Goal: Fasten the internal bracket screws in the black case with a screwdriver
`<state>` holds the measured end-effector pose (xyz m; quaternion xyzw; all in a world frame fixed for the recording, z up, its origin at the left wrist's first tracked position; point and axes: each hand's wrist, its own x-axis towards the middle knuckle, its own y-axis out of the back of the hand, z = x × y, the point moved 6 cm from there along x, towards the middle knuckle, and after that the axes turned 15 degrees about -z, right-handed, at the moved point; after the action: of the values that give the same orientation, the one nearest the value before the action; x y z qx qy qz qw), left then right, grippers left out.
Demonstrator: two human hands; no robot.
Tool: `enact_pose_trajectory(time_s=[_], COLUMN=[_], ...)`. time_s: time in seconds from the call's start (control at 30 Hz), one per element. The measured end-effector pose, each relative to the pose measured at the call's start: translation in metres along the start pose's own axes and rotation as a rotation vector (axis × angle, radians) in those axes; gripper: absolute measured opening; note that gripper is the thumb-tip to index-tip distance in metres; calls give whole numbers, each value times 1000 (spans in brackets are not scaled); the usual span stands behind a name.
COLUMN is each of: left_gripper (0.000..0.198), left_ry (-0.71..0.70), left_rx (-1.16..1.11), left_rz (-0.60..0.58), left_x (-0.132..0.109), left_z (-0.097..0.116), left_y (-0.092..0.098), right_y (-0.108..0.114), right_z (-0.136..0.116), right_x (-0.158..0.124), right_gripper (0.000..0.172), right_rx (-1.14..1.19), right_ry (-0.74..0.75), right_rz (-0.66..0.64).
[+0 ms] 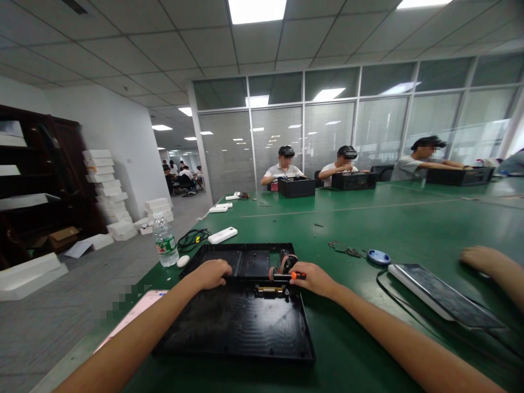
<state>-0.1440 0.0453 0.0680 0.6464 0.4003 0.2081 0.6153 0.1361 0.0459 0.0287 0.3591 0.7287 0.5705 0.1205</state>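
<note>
In front of me a black case (245, 325) lies unfolded on the green table, its two shallow halves joined along the middle. My left hand (210, 274) rests at the middle wall with its fingers curled over the edge. My right hand (315, 279) grips a screwdriver (298, 275) with an orange and black handle; its shaft lies level and points left along the middle wall. Just behind the shaft is a bundle of coloured wires (289, 263). Below it a brass-coloured strip (271, 290) sits inside the near half.
A water bottle (165, 243), black cable (191, 238) and white device (223, 235) stand left. On the right are a blue round dish (379, 257), a phone-like slab (446, 295) with a cord, and another person's hand (481, 259). Several people work on black boxes (297, 188) across the table.
</note>
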Motion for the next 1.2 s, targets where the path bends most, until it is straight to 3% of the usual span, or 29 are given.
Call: enact_pose_trajectory(time_s=[0.13, 0.27, 0.43, 0.53, 0.67, 0.87, 1.0, 1.2], left_gripper=[25, 20, 19, 10, 18, 18, 21, 23], left_ry=[-168, -235, -166, -261, -411, -447, -442, -515], left_rx=[23, 54, 84, 191, 353, 396, 409, 254], left_rz=[197, 139, 177, 211, 241, 314, 352, 522], left_x=[-5, 7, 21, 21, 15, 9, 6, 15], left_z=[45, 80, 83, 90, 100, 107, 113, 123], left_y=[12, -5, -16, -16, -16, -12, -4, 25], right_y=[12, 15, 10, 10, 12, 13, 16, 15], right_z=[3, 4, 2, 0, -3, -3, -3, -3], right_x=[-1, -1, -2, -2, -3, -5, -6, -3], right_gripper=[16, 10, 6, 7, 7, 7, 8, 9], right_rx=[13, 42, 17, 10, 9, -3, -8, 11], right_ry=[21, 29, 53, 67, 69, 69, 67, 33], right_rz=[174, 232, 185, 170, 174, 175, 176, 207])
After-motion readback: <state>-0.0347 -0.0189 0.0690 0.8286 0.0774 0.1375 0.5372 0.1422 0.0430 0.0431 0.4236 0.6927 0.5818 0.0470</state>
